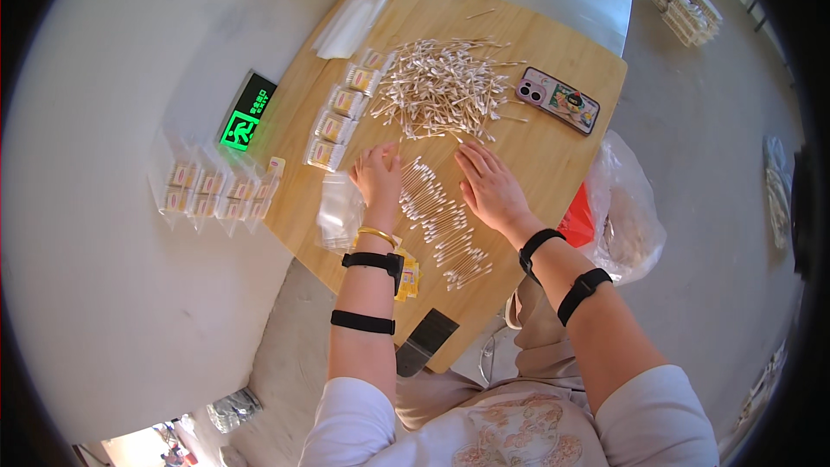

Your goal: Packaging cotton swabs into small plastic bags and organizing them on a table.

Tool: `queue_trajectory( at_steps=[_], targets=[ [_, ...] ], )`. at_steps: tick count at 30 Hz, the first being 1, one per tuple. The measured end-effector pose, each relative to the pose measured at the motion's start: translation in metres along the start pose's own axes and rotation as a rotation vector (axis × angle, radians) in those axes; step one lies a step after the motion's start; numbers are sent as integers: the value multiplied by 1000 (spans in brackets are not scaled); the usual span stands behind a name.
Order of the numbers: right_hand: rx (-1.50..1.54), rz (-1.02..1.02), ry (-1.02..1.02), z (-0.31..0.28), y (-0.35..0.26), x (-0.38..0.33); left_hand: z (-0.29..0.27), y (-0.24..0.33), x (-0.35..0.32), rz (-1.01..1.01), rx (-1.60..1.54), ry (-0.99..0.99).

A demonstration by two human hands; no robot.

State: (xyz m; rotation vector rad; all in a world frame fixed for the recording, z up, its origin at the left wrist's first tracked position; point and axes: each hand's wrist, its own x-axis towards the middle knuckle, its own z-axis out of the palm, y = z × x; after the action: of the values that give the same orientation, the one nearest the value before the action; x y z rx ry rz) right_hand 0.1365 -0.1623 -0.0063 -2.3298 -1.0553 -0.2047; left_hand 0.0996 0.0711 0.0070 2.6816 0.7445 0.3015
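Lining up swabs (435, 218) looks to be the step I have in hand. At the far left, filled clear packets (207, 189) show against the wall (112, 138). On the left of the table (527, 30), a row of filled packs (335, 126) runs from near to far. Nearer me are clear bags (338, 209), just beside my left hand (377, 177). Its fingers are bent and bunched close together; I cannot tell whether they pinch a stick. Yellow cards (410, 280) peek out by that forearm, partly hidden.

In the middle, on the far side, sits the big pile (441, 86) of swabs, pointing every way. Nearer, between my forearms, the band of swabs slants toward the near right, sticks mostly side by side. To its right, my right hand (493, 187) is palm down, fingers stretched toward the pile's near edge, thumb apart from them; I see nothing clamped there. Farther right lies a phone (558, 101).

I judge the next move calls for a light pinch on a few sticks at the pile's near edge, turning them to match the band, with my wrists clear of those laid out.
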Motion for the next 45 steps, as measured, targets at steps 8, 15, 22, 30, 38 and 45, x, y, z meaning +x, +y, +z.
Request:
queue_trajectory(
  at_steps=[8,15,22,30,38,45],
  targets=[
    [-7,-2,12,4,2,-1,-12,-17,-12,21,-110,-158],
    [8,5,16,6,0,-1,-8,22,-63,239,-69,221],
    [-8,-8,30,6,-2,3,0,38,-84,339,163,-117],
    [-14,5,33,4,2,-2,11,37,-82,308,177,-200],
    [9,4,48,6,-1,-1,14,28,-73,375,161,-45],
    [-19,-9,63,6,-3,3,-3,6,-14,215,36,81]
  ],
)
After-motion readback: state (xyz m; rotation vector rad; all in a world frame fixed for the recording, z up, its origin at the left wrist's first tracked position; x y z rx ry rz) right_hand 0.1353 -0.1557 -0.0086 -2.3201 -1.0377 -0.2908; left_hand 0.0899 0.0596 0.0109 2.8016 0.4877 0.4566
